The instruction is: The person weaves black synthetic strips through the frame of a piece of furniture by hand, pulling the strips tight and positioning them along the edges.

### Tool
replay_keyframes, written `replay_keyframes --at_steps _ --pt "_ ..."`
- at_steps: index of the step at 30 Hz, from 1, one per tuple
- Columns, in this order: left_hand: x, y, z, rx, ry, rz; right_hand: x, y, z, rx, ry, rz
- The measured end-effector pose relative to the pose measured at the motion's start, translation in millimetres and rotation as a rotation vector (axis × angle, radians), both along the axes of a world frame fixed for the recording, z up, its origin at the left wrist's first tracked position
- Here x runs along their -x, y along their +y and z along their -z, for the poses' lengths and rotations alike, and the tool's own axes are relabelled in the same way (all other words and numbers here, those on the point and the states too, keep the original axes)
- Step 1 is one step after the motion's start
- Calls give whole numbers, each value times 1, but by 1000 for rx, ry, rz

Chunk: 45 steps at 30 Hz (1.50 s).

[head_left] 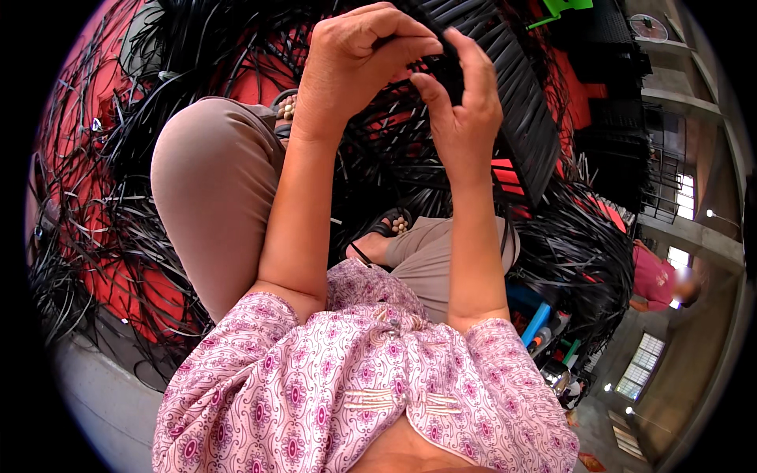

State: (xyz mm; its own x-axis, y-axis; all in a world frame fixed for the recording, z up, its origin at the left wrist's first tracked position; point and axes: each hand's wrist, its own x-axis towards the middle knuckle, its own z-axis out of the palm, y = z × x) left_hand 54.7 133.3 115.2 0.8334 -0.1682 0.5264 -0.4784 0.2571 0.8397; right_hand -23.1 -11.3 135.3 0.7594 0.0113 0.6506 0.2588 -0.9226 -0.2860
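My left hand (355, 59) is raised at the top centre, thumb and fingers pressed together in a pinch. Whatever lies in that pinch cannot be made out against the dark strips behind. Close to its fingertips is my right hand (465, 102), curved, with a gap between thumb and forefinger and nothing visible in it. Behind both hands stands a black woven panel (520, 102) of flat strips, tilted, its slats running side by side. Loose black strips (386, 150) crowd the space below my hands, between my legs.
Tangled black strips (118, 221) cover red sheeting (162, 288) at left, and another heap (568, 244) lies at right. Beside my right elbow are a blue object (536, 323) and small tools. A person in a red shirt (650, 276) is farther right. A fan (648, 28) is at upper right.
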Motion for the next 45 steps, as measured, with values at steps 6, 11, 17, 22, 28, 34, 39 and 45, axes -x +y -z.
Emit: replay_keyframes --at_steps 6,11,17,22,28,34,39,45 --pt "-5 -1 9 142 122 77 -1 4 -2 -201 180 -13" --pt "-12 -50 69 237 444 198 5 -1 26 -419 208 208" --pt "-1 -83 102 -191 244 -160 -2 -7 52 -542 351 506" --pt "-1 -88 101 -71 334 -72 -11 -15 60 -518 381 513" --pt "-5 -93 106 -58 393 -72 -11 -17 59 -461 353 530" --pt "-14 -84 117 223 588 247 -11 -15 55 -463 382 549" --pt "-18 -70 112 214 787 348 -10 -4 49 -466 419 585" --pt "-18 -69 109 226 826 312 -8 4 48 -468 422 608"
